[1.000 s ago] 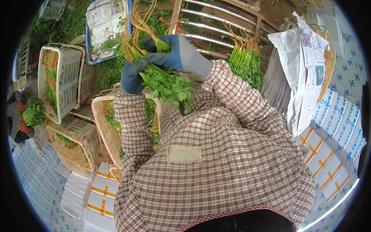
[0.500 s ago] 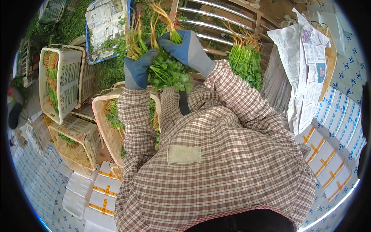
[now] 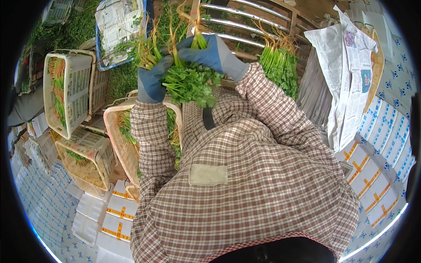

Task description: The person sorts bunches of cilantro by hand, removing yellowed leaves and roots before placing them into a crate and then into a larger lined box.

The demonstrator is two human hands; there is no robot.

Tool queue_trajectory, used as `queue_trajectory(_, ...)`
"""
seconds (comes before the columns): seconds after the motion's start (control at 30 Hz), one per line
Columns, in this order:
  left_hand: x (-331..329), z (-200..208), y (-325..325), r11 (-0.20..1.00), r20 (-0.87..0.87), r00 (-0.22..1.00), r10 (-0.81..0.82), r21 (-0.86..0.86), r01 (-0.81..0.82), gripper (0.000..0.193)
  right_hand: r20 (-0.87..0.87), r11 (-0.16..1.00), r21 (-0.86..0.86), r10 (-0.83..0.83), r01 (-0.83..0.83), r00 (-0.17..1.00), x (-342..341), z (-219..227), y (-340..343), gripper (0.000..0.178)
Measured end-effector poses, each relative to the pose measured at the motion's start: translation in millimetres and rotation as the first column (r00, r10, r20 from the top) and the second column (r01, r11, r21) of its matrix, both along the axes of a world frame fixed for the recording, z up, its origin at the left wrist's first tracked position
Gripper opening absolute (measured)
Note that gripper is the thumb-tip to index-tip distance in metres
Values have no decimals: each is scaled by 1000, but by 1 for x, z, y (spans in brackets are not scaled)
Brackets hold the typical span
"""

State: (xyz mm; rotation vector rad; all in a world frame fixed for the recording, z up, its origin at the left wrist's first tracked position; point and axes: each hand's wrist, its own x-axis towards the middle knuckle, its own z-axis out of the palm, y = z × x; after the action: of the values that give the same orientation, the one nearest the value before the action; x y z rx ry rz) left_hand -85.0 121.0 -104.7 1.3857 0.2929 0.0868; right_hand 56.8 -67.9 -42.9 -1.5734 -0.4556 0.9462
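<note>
Both my hands wear blue and grey gloves and meet around a bunch of leafy green herb (image 3: 191, 83), perhaps cilantro, with long pale-brown roots pointing away from me. My left hand (image 3: 154, 78) is closed round the stems on the left side. My right hand (image 3: 206, 53) grips several stems with roots just right of it. The leaves hang toward my lap below both hands. Another bunch of the same herb (image 3: 280, 65) lies to the right on a metal-barred rack (image 3: 245, 27), its roots also facing away.
On the left stand plastic crates (image 3: 78, 96) holding rooted herbs; a nearer crate (image 3: 115, 115) sits beside my left forearm. A blue-rimmed tray (image 3: 101, 57) bears newspaper. At right are stacked newspaper sheets (image 3: 346, 83) and white boxes with orange tape (image 3: 372, 179). Loose greens (image 3: 120, 81) cover the ground.
Both hands have shifted slightly, the left one a little left and down, still gripping the herb. The leaves spread a bit more. A person at the far left edge has moved.
</note>
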Motion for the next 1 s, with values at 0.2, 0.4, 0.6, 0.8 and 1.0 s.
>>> queue_trajectory(0.2, 3, -5, 0, 938, 161, 986, -39, 346, -19, 37, -42, 995, -4, -98, 98, 994, -1, -16, 2, 20)
queue_trajectory(0.4, 9, 9, -8, 953, 201, 980, 16, 293, -75, 40, -104, 956, 261, -110, 134, 988, -6, -30, 9, 32)
queue_trajectory(0.6, 21, 38, -20, 935, 41, 938, 343, -107, -338, 30, -201, 980, 23, -188, 196, 961, -3, -23, -1, 26)
queue_trajectory(0.8, 27, 34, -31, 947, 5, 948, 317, -50, -316, 26, -36, 983, 117, -136, 140, 990, -7, -14, 4, 26)
queue_trajectory(1.0, 26, 55, -40, 919, -59, 946, 318, 266, -292, 22, 55, 961, 148, -243, 233, 968, -9, -37, 7, 32)
